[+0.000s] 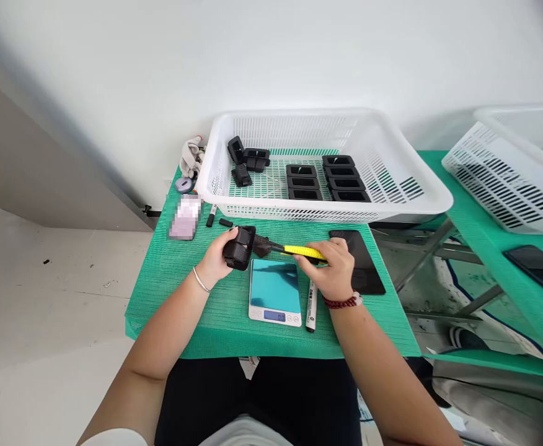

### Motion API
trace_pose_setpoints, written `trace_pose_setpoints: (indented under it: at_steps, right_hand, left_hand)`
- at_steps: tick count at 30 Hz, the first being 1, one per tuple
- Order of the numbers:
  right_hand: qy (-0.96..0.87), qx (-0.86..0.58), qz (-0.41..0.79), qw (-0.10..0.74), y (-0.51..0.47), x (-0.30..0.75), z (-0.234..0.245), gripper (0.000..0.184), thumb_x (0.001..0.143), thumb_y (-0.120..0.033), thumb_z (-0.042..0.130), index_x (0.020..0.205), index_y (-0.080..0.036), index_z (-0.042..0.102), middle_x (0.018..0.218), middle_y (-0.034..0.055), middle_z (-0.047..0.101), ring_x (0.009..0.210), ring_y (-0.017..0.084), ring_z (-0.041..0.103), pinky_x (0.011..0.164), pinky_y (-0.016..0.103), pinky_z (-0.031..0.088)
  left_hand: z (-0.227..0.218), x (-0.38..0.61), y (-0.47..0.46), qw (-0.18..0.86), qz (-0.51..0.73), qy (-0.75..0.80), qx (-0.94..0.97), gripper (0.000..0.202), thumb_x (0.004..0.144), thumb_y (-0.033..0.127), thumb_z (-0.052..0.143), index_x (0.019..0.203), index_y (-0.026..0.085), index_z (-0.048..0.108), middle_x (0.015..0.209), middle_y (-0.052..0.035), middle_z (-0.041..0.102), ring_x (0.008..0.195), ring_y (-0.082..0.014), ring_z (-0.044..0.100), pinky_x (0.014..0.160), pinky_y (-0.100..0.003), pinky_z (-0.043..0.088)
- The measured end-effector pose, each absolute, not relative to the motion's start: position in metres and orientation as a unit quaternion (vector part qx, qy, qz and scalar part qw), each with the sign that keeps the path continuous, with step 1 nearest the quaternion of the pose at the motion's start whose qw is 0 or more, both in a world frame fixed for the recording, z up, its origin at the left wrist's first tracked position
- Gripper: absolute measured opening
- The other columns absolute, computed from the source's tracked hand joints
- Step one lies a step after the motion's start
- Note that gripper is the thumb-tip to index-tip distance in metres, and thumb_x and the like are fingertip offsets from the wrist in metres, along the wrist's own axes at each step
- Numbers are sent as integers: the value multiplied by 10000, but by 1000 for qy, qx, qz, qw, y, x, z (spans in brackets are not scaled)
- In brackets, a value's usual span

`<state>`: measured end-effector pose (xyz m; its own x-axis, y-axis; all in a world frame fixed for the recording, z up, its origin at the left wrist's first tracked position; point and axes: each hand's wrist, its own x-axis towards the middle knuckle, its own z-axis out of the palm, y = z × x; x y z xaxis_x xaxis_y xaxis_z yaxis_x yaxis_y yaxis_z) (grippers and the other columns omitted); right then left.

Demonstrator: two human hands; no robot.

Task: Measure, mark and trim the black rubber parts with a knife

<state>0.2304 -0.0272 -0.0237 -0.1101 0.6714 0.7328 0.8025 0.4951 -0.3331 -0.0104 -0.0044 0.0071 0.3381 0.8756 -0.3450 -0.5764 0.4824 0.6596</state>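
Observation:
My left hand (219, 255) grips a black plastic part (240, 248) with a rectangular frame, holding it above the table. In my right hand (331, 266) is a slim tool with a yellow-and-black handle (305, 251). Its dark front end points left at the part; whether they touch and the tool's exact kind cannot be made out. Just below the tool lies a digital scale (275, 288) with a shiny blue-green plate, its display reading about zero. A white marker (312, 306) with a black cap lies right of the scale, under my right hand.
Behind is a white plastic basket (294, 209) holding several black parts (303, 183). A black phone-like slab (362, 263) lies at right. A marker (211, 215), a black cap (225, 222), a blurred pale item (185, 218), a tape roll (184, 184) and gloves (191, 158) lie left.

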Motion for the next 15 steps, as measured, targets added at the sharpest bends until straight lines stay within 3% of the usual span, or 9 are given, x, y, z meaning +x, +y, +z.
trace_pose_setpoints:
  at_steps: [4, 10, 15]
  right_hand:
    - [-768, -474, -46, 428, -28, 229, -24, 220, 777, -420, 669, 737, -211, 616, 642, 4, 675, 557, 150, 574, 692, 358, 433]
    - [-704, -524, -113, 466, -24, 230, -28, 174, 792, -371, 673, 787, -203, 629, 666, 22, 687, 605, 174, 584, 640, 346, 450]
    - [-752, -474, -44, 455, -26, 231, -26, 189, 786, -393, 673, 785, -208, 634, 658, 11, 679, 588, 164, 574, 657, 353, 462]
  left_hand:
    - [9, -10, -4, 778, 470, 362, 206, 335, 612, 382, 762, 761, 141, 583, 601, 3, 576, 532, -118, 557, 435, -211, 393]
    - [7, -10, -5, 791, 454, 340, 231, 319, 623, 361, 765, 801, 154, 598, 641, 2, 589, 556, -121, 568, 455, -210, 394]
    - [6, -11, -5, 782, 461, 364, 211, 301, 639, 372, 737, 782, 147, 598, 616, 2, 578, 546, -119, 556, 452, -213, 383]
